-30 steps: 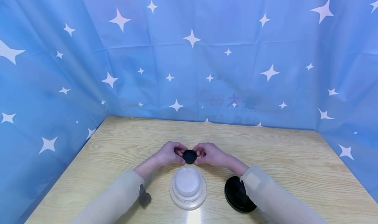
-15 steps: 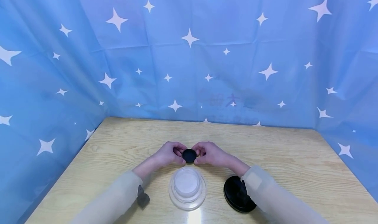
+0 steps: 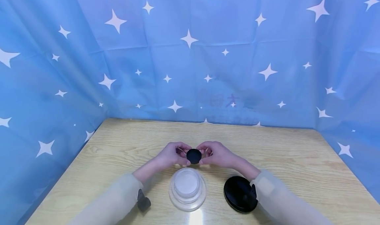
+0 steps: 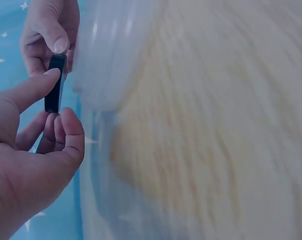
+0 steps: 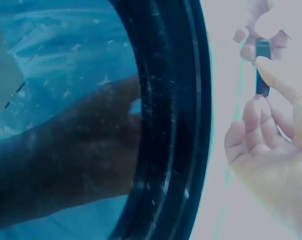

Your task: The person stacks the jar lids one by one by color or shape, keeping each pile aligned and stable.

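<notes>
A small round black cap [image 3: 194, 156] is between my two hands, just beyond the clear container. My left hand [image 3: 173, 153] pinches its left edge with thumb and fingertips. From the other side my right hand [image 3: 216, 154] pinches the right edge. Seen edge-on in the left wrist view, the cap [image 4: 54, 85] is thin, with the left thumb pressed on its near face. In the right wrist view the right thumb lies against the cap [image 5: 262, 67], fingertips below it. A round clear plastic container [image 3: 187, 185] with a wide rim stands on the table closer to me.
A glossy black round lid-like disc [image 3: 237, 193] lies on the wooden table [image 3: 118, 145], partly under the right sleeve. Its shiny surface fills much of the right wrist view. A blue curtain [image 3: 148, 60] with white stars hangs behind and at the sides.
Both hands keep their hold on the cap and have shifted it slightly to the right. The right forearm has moved right, uncovering more of the black disc. The head view has shifted a little.
</notes>
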